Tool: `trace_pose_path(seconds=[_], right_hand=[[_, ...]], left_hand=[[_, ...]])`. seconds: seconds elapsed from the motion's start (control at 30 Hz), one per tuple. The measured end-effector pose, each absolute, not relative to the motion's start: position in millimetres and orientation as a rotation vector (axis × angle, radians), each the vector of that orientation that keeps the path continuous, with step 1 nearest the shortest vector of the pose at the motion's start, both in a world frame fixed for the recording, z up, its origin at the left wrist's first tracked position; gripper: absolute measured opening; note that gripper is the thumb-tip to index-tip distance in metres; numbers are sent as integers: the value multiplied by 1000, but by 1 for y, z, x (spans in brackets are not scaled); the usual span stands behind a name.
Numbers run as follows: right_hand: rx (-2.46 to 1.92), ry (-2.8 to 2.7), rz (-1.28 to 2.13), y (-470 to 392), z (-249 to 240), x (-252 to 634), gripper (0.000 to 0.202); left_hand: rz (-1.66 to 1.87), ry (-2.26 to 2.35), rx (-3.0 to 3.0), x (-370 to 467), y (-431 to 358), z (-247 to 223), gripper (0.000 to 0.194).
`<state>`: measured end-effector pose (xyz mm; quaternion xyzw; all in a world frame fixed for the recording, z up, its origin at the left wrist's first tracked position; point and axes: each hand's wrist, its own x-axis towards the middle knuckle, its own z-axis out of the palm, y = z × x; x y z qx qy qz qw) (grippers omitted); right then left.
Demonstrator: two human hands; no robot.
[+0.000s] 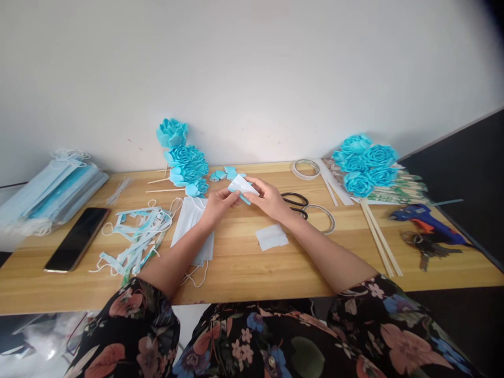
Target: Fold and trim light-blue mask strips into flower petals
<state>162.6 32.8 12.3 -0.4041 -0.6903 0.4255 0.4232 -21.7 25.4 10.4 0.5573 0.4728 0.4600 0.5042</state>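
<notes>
Between my two hands, above the middle of the table, is a small white and light-blue piece of mask fabric (243, 185). My left hand (223, 203) pinches its left side between thumb and fingers. On the right side, my right hand (265, 195) grips the same piece. A stack of cut white fabric pieces (272, 237) lies on the wood just in front of my right wrist. Beyond my hands sit small folded blue pieces (222, 174). A whole face mask (185, 215) lies partly under my left forearm. Black-handled scissors (297, 199) lie beside my right hand, their blades hidden.
Blue fabric flowers (187, 163) on sticks stand left, and another bunch (368, 163) right. At left are stacked masks (59, 189), a phone (77, 239) and cut mask strips (144, 239). At right lie tape rolls (305, 176), wooden sticks (380, 239), a glue gun (431, 220) and keys (427, 249).
</notes>
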Motion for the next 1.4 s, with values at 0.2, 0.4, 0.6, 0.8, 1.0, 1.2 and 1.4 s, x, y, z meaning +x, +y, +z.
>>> trace_pose_path(seconds=[0.2,0.4,0.6,0.8,1.0,1.2,1.4], right_hand=[[-980,-1687,1094,33,13,162,47],[-975,-1673,1100,33,11,161,49],[-968,-1684,1098,34,10,162,49],[-966,-1672,1107,32,13,162,48],[-963,-1714,1191,28,18,159,60],[-1019,-1752,1111,28,15,158,63],[-1021,-1787,1086,28,16,158,63]], left_hand=[[1111,1157,1348,-22,26,9,40],[1141,1125,1337,-23,27,8,42],[1143,1118,1335,-23,26,11,40],[1149,1134,1328,-23,25,10,41],[1169,1154,1372,-21,25,9,41],[1222,1132,1377,-20,23,14,41],[1327,1111,1284,-20,20,19,40]])
